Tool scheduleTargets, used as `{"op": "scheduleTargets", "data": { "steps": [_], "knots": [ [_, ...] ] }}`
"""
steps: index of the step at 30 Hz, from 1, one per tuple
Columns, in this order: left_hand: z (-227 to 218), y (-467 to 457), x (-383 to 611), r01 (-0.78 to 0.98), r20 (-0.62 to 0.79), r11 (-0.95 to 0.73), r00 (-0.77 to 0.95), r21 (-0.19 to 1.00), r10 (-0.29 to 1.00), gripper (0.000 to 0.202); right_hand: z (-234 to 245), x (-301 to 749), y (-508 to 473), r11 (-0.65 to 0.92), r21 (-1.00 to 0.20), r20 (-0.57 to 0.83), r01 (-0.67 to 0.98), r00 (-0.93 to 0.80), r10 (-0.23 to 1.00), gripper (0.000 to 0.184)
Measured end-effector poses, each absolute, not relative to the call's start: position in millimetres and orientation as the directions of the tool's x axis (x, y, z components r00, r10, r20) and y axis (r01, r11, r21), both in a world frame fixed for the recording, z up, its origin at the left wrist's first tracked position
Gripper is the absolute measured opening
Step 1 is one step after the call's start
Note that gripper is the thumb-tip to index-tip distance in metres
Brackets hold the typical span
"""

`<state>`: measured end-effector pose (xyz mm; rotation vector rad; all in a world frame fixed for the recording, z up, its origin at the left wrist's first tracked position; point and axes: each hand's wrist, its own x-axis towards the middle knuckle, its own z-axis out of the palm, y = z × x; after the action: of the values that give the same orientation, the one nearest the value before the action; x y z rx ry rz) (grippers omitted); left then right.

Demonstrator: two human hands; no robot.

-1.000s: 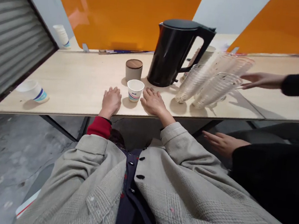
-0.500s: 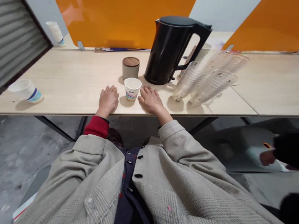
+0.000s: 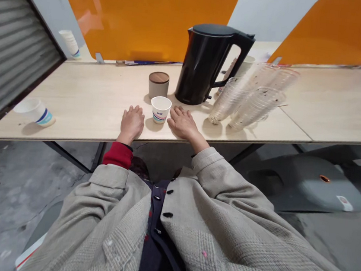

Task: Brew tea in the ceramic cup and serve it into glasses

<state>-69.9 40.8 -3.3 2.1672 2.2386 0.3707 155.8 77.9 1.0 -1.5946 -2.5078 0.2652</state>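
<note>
My left hand (image 3: 132, 123) rests palm down on the table's front edge, its fingers a little bent and holding nothing. My right hand (image 3: 183, 123) lies flat on the tabletop with its fingers spread. Between the two stands a small white paper cup (image 3: 160, 110) with blue and pink stripes, upright; the right fingertips are close beside it. Just behind the cup is a grey canister (image 3: 157, 89) with a wooden lid. A black electric kettle (image 3: 198, 63) stands beyond my right hand, its handle turned to the right.
Stacks of clear plastic cups (image 3: 257, 105) lean right of the kettle. Another paper cup (image 3: 36, 111) sits at the table's left end, and stacked paper cups (image 3: 69, 43) stand at the back left. Orange dividers (image 3: 147, 23) line the back. Grey chairs (image 3: 305, 184) are at the right.
The other person's dark sleeve and hand at the right have gone from view, uncovering the grey chairs. The view has shifted slightly. My hands and the cup have stayed put.
</note>
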Motion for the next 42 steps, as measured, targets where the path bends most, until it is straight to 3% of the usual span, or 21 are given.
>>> {"op": "scheduleTargets", "data": {
  "steps": [42],
  "knots": [
    [-2.2,40.3,-70.2,0.984,0.159,0.012,-0.041,0.178,0.986,0.051,-2.2,156.4,79.6,0.426,-0.242,0.067,0.872,-0.423,0.904,0.064]
  ]
}}
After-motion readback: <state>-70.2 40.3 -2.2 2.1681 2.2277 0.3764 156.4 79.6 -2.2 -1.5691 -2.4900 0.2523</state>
